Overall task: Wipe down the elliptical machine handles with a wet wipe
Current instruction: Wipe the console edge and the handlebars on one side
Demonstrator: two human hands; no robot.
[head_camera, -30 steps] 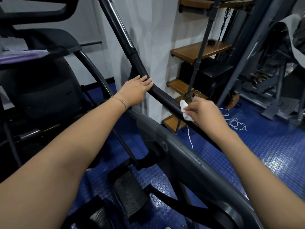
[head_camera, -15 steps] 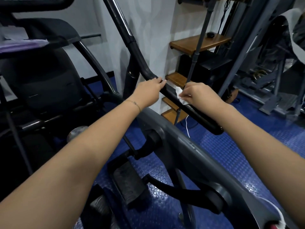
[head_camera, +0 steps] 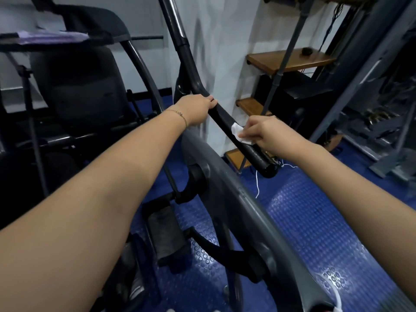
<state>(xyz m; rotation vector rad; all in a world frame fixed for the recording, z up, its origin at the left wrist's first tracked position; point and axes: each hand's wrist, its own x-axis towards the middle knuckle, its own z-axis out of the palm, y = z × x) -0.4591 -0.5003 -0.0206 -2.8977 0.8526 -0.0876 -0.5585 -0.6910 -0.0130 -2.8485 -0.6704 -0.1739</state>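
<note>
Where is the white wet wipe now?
In the head view, right of centre: the right hand holds the white wet wipe against the black foam handle grip, between the left hand and the grip's free end.

A blue bumpy floor point(head_camera: 315, 221) was seen at the lower right. Brown wooden shelves point(head_camera: 290, 58) were set by a white wall point(head_camera: 225, 41) at the upper right.

Both arms bare to the frame edge, left forearm point(head_camera: 112, 188) and right forearm point(head_camera: 337, 172); thin gold-toned chain bracelet point(head_camera: 180, 114) circles the wrist behind the left hand point(head_camera: 198, 108), small charm-like link topside; right hand point(head_camera: 263, 131) bare.
</note>
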